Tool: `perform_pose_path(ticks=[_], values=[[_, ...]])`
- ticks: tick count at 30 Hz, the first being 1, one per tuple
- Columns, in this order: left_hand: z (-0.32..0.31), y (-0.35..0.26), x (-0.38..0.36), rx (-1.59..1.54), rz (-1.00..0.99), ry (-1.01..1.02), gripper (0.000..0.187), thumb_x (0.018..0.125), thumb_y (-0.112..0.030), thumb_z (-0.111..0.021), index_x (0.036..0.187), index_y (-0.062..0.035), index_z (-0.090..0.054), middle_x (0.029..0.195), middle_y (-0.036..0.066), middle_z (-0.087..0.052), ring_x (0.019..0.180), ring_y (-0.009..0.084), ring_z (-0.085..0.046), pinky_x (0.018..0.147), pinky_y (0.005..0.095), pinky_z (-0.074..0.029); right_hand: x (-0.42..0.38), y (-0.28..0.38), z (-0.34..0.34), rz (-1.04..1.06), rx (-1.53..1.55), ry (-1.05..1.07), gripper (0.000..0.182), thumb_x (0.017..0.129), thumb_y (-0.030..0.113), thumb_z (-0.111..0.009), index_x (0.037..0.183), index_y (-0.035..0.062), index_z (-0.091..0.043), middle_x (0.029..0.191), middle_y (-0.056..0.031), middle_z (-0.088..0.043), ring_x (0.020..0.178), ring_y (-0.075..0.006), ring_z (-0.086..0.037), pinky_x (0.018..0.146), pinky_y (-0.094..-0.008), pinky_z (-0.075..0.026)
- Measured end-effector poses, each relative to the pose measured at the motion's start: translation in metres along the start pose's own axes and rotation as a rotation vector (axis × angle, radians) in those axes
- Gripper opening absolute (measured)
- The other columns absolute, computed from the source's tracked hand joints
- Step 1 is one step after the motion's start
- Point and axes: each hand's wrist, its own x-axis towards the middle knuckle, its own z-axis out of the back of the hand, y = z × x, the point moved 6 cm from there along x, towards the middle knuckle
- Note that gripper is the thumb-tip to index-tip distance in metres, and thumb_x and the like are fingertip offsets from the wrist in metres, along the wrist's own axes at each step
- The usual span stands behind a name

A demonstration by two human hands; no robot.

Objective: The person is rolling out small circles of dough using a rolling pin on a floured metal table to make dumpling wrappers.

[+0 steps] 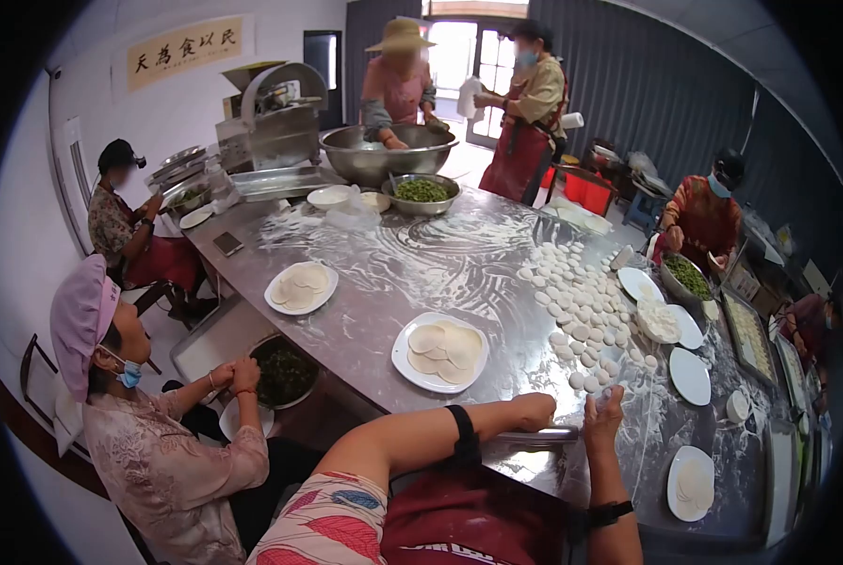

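White wall (280, 38), dark pleated curtains (657, 113), paned door (493, 56) (glowing bright)

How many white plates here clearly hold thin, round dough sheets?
3: a left plate and a middle plate towards the near side of the metal table, and a lower-right plate, also on it. Others farther back may be hidden or too small to tell.

Pale dough rounds (582, 332) lie clustered, apparently floured, near the right hand (604, 414).

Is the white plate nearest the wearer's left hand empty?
No, the white plate nearest the left hand bears several overlapping round dough wrappers.
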Motion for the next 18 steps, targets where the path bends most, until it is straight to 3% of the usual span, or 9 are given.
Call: perform_pose_path(ticks=[4,7,8,11,14,15,17,18], values=[[-0.004,0.0,0.002,0.083,-0.049,0.041,0.023,0.072,-0.016,-0.059,0.088,-0.001,-0.067,0.086,0.022,-0.065,0.083,0.0348,-0.063,0.072,0.0415,-0.048,-0.034,0.012,0.032,0.082,-0.082,-0.056,0.03,0.08,0.001,-0.062,0.1,0.0022,-0.04,0.073,-0.0126,-0.051,0.06,-0.0185,-0.054,0.053,-0.0316,-0.042],[-0.014,0.018,0.009,0.077,-0.056,0.022,0.024,0.069,-0.014,-0.061,0.089,-0.001,-0.066,0.085,0.021,-0.065,0.084,0.0338,-0.063,0.074,0.0413,-0.048,-0.074,0.008,0.05,-0.349,0.201,0.077,0.034,0.077,0.005,-0.065,0.101,0.0015,-0.041,0.08,-0.0207,-0.054,0.068,-0.0376,-0.057,0.063,-0.0387,-0.046],[-0.015,0.022,0.007,0.02,-0.073,0.043,0.025,0.069,-0.014,-0.061,0.089,-0.0011,-0.066,0.085,0.021,-0.065,0.084,0.034,-0.063,0.074,0.0412,-0.048,-0.075,-0.001,0.049,-0.162,0.074,0.011,0.035,0.077,0.005,-0.064,0.103,0.0002,-0.042,0.082,-0.0218,-0.056,0.071,-0.0416,-0.058,0.066,-0.0416,-0.047],[-0.007,0.006,-0.005,0.04,-0.071,0.046,0.026,0.072,-0.018,-0.061,0.092,-0.0009,-0.065,0.087,0.021,-0.064,0.085,0.0351,-0.062,0.076,0.0411,-0.047,-0.031,0.005,0.027,0.132,-0.083,-0.045,0.038,0.077,0.003,-0.062,0.11,-0.0034,-0.042,0.084,-0.0254,-0.057,0.072,-0.0435,-0.058,0.064,-0.0451,-0.045],[-0.002,-0.002,0.0,-0.012,-0.005,0.001,0.027,0.079,-0.023,-0.059,0.092,-0.0003,-0.065,0.088,0.022,-0.064,0.086,0.0359,-0.062,0.075,0.041,-0.047,0.001,0.002,0.004,-0.04,-0.046,-0.004,0.035,0.079,0.007,-0.065,0.104,0.0004,-0.041,0.075,-0.0239,-0.054,0.068,-0.0425,-0.055,0.061,-0.0436,-0.043],[-0.007,0.004,0.008,0.008,-0.014,0.002,0.027,0.081,-0.024,-0.059,0.091,0.0,-0.065,0.088,0.022,-0.065,0.086,0.0361,-0.062,0.075,0.041,-0.047,0.0,0.006,0.006,-0.025,0.001,-0.024,0.032,0.08,0.006,-0.065,0.1,0.0022,-0.04,0.07,-0.0189,-0.054,0.06,-0.034,-0.056,0.055,-0.0398,-0.043],[-0.014,0.008,0.015,0.072,-0.035,0.059,0.03,0.074,-0.023,-0.062,0.093,-0.0004,-0.066,0.088,0.022,-0.065,0.087,0.036,-0.062,0.076,0.0407,-0.048,-0.02,-0.005,0.017,-0.025,-0.045,-0.028,0.03,0.08,0.007,-0.065,0.098,0.0033,-0.04,0.064,-0.013,-0.052,0.051,-0.0243,-0.053,0.049,-0.0361,-0.041],[-0.011,0.004,0.009,0.113,-0.043,0.082,0.03,0.072,-0.021,-0.063,0.095,-0.0011,-0.066,0.09,0.022,-0.065,0.087,0.0356,-0.062,0.077,0.0403,-0.048,-0.036,-0.006,0.028,-0.093,0.005,-0.009,0.032,0.08,0.007,-0.066,0.099,0.0028,-0.04,0.066,-0.0152,-0.053,0.055,-0.0292,-0.055,0.051,-0.0376,-0.042]])
